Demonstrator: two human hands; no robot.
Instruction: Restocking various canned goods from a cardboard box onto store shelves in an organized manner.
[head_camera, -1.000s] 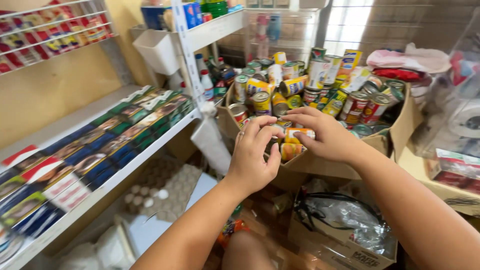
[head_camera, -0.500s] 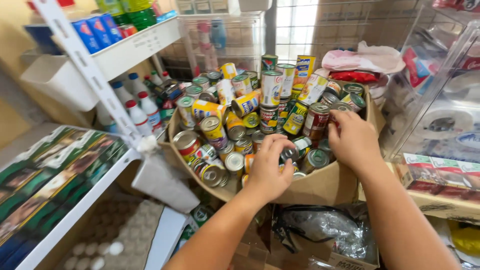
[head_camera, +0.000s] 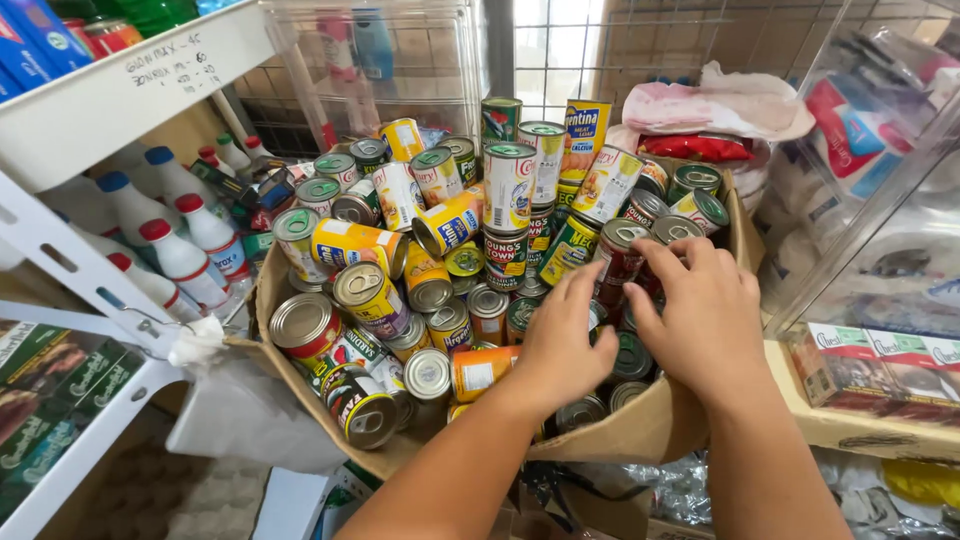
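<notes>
Both hands reach into a cardboard box (head_camera: 640, 435) heaped with cans: the left hand (head_camera: 560, 345) lies with fingers spread on the cans, holding nothing, and the right hand (head_camera: 700, 310) curls over a dark-red can (head_camera: 617, 262), its grip hidden. That can stands nearly upright, lid up, leaning slightly. Pulling it could topple the stacked cans behind.

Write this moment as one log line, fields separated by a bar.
left hand: on cans | right hand: on cans | cardboard box: heaped with tin cans | grip: unclear
</notes>
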